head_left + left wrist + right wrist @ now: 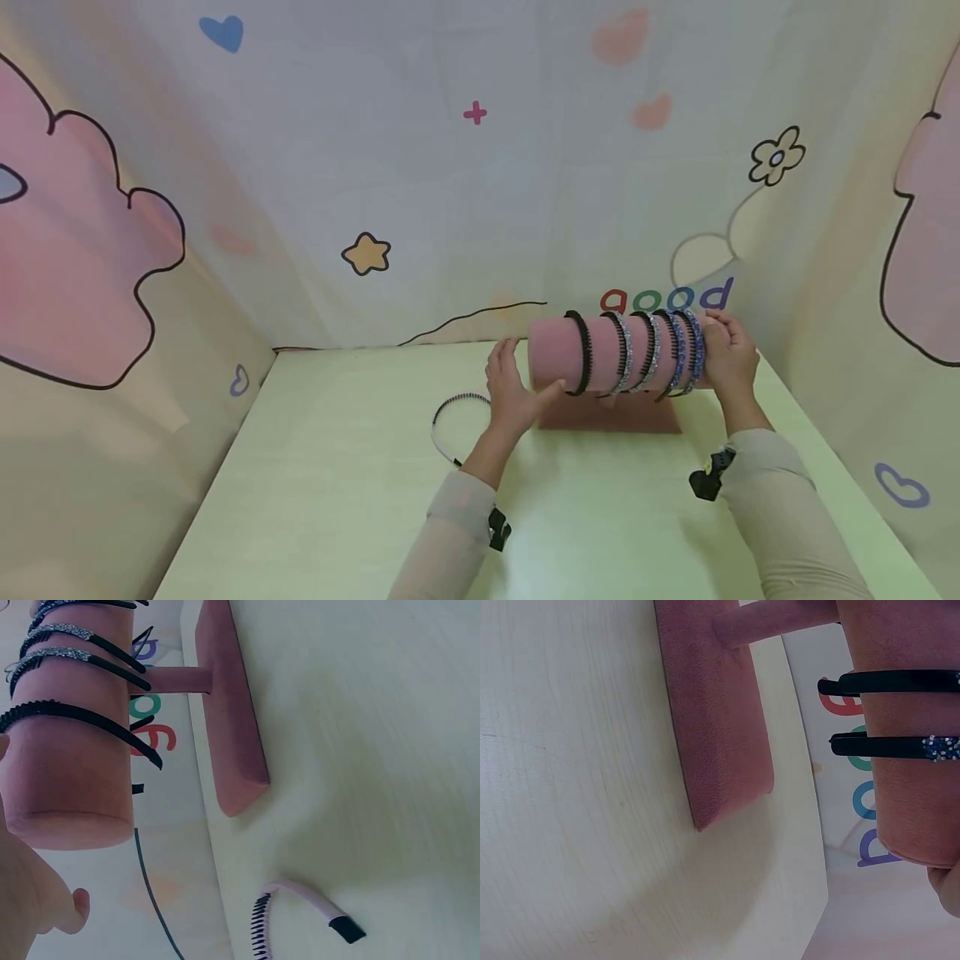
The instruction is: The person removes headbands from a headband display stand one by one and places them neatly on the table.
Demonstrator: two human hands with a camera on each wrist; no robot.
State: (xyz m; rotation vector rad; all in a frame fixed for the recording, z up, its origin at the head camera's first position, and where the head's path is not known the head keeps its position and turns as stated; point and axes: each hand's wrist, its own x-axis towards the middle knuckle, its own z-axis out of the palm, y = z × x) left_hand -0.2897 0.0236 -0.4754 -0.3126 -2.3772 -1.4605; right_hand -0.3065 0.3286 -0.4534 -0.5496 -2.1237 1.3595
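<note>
Ideally, the pink headband stand should be steadied level from both ends. At its left end the left hand is held with fingers spread; at its right end the right hand is laid, though whether its fingers pinch cannot be told. The five headbands around it are best left unpressed; a loose headband lies to its left.
</note>
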